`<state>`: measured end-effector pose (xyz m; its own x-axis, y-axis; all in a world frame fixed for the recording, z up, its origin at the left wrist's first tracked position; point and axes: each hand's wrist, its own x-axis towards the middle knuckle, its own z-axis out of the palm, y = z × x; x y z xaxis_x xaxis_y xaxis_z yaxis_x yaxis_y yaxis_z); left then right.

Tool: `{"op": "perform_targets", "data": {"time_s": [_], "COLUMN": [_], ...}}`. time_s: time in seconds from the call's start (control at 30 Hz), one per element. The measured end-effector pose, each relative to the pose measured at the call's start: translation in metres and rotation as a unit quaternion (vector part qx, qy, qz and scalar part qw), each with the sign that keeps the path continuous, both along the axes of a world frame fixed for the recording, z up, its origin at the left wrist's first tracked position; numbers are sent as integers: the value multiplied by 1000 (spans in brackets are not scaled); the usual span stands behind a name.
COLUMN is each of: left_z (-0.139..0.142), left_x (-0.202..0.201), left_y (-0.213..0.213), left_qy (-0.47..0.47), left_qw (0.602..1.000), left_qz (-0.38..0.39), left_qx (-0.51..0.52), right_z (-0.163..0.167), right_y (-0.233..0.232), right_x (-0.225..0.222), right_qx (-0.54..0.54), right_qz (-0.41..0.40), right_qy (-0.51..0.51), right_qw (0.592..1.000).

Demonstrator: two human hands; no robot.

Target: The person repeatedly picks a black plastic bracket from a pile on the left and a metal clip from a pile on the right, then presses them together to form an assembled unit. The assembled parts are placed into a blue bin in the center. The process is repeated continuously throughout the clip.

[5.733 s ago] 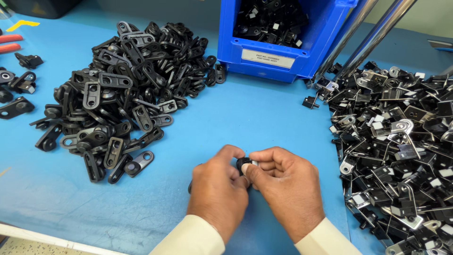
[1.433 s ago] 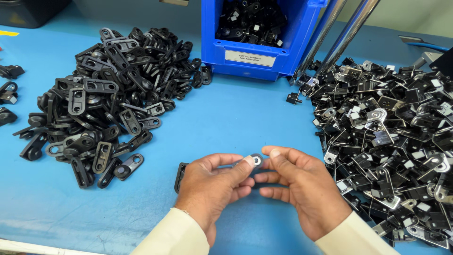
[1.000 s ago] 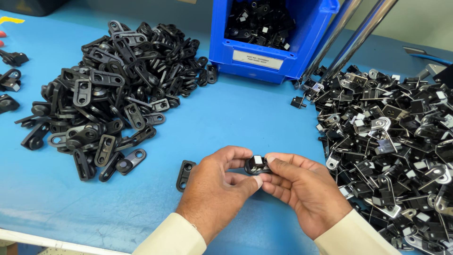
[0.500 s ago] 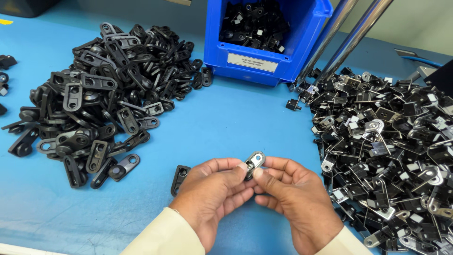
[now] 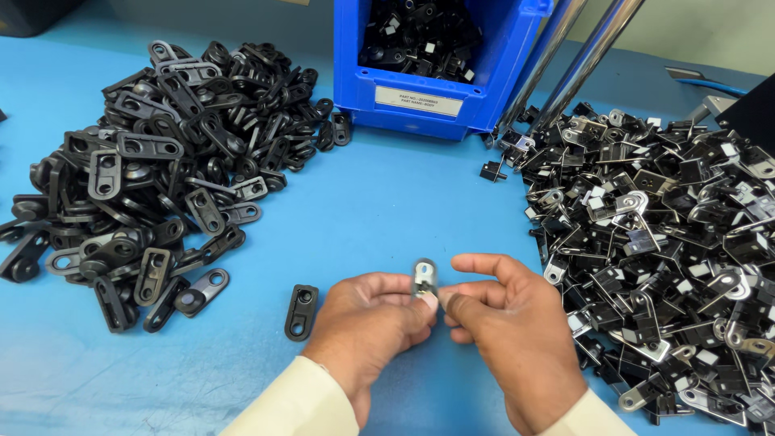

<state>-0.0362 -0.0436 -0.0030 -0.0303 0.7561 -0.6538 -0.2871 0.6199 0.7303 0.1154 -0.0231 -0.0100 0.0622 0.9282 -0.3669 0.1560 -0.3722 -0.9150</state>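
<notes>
Spreading across the blue tabletop (image 5: 387, 210), 2 big heaps framed the blue bin (image 5: 440, 60): a pile of black plastic brackets (image 5: 153, 169) to the bin's left and lower, and a pile of black-and-silver metal clips (image 5: 670, 242) to its right and lower. Both heaps looked large, so by my judgement most of the work remained, while the bin already held many finished-looking black parts. A white rectangular label (image 5: 418, 100) sat on the bin's front wall. Well below the bin, 1 loose black bracket (image 5: 300, 311) lay apart. Just right of it, the left hand (image 5: 367, 327) and right hand (image 5: 508, 331) pinched 1 small metal piece (image 5: 424, 278) between thumbs and fingers, upright.
</notes>
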Motion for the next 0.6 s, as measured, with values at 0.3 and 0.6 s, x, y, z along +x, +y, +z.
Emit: {"op": "perform_targets", "data": {"time_s": [0.3,0.6], "left_z": [8,12], "left_x": [-8,-7], "left_y": [1,2], "left_qy": [-122,-58], "left_qw": [990,997], "left_qz": [40,30], "left_qx": [-53,-38], "right_z": [8,2], "right_y": [-6,-1], "right_x": [-1,8], "right_qx": [-82,-60], "right_qz": [-14,40], "right_qy": [-8,-29], "right_qw": [997,997]}}
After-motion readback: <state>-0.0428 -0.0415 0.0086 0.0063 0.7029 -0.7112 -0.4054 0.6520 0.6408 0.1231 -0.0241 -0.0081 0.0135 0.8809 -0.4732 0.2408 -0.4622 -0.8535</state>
